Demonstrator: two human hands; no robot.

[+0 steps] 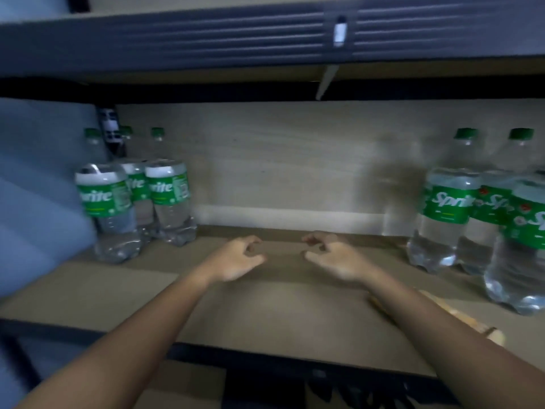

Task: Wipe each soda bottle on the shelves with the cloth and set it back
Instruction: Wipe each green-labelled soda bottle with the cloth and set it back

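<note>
Three clear Sprite bottles with green labels and caps stand at the shelf's left end, the nearest one [107,208] in front. Three more stand at the right end, the nearest [520,243] close to the front edge and another [445,211] further back. My left hand [236,258] and my right hand [333,255] hover side by side over the middle of the shelf, fingers loosely curled, holding nothing and touching no bottle. A blurred pale tan thing [483,326], perhaps the cloth, lies on the shelf under my right forearm.
The brown shelf board [265,308] has a dark metal front rail. A dark ribbed beam of the upper shelf [206,33] hangs overhead. A pale back panel [280,160] closes the rear. A grey wall lies to the left.
</note>
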